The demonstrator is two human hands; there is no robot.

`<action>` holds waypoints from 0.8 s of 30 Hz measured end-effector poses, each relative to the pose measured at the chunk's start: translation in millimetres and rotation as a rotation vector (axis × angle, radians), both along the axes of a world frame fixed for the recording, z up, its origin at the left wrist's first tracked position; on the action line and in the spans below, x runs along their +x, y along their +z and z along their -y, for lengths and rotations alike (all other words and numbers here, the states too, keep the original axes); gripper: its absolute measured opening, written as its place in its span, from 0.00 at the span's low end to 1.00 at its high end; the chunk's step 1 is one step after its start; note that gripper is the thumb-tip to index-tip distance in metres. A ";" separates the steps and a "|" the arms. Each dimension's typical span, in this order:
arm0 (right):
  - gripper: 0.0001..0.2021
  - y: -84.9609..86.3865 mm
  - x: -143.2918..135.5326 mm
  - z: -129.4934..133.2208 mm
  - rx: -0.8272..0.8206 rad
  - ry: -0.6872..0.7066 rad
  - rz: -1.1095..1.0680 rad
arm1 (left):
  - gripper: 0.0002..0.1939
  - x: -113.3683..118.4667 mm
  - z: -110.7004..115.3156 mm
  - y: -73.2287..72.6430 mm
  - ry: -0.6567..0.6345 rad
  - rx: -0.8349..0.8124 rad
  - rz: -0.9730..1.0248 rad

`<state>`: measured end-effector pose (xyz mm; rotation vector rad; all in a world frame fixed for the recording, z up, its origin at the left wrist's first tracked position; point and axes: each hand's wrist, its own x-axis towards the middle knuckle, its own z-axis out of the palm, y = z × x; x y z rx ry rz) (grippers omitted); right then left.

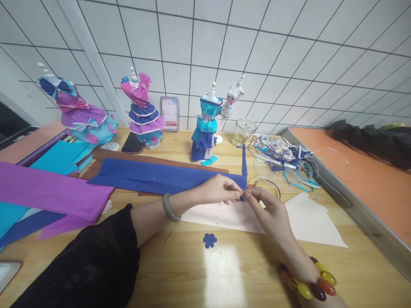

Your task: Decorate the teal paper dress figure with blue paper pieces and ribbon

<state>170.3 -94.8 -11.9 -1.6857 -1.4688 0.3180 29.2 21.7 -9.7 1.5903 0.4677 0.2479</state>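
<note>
My left hand (220,189) and my right hand (269,211) meet fingertip to fingertip above the table, both closed in a pinch. Between them is a thin pale strand (246,185), too fine to tell whether it is thread or wire. Under and behind the hands lie a long folded strip of blue crepe paper (144,174) and a pale pink sheet (215,214). A blue paper flower (209,240) lies flat on the wood in front of them. Just behind my right hand is a brown ring-shaped roll (278,190), partly hidden.
Small dress forms in paper dresses (84,115) (144,113) (205,124) stand along the tiled wall, beside a barer form (235,92). A clear cup (244,131) and a heap of paper scraps (282,156) are at back right. Purple paper (58,186) covers the left.
</note>
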 end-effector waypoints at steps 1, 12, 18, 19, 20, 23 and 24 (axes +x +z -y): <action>0.08 -1.1 0.6 -0.2 -0.022 -0.013 -0.028 | 0.12 0.1 0.2 0.1 0.002 -0.005 0.001; 0.10 -11.5 4.5 -2.5 -0.101 -0.062 -0.367 | 0.13 1.0 -0.7 -1.5 0.031 -0.059 0.010; 0.07 -6.4 -2.3 -1.5 0.023 -0.032 -0.056 | 0.17 0.6 0.2 -3.6 0.022 0.021 0.004; 0.07 -6.1 -3.0 -1.5 0.047 -0.019 -0.021 | 0.17 0.7 0.3 -4.0 0.018 0.025 0.008; 0.06 -6.0 -3.4 -1.6 0.067 -0.008 0.008 | 0.17 0.8 0.4 -4.3 0.016 0.028 0.011; 0.06 -6.9 -3.2 -1.8 0.104 0.012 0.063 | 0.16 1.1 1.3 -4.5 0.028 0.040 0.023; 0.06 -7.4 -3.0 -1.8 0.106 0.017 0.069 | 0.16 1.1 1.7 -4.6 0.033 0.055 0.030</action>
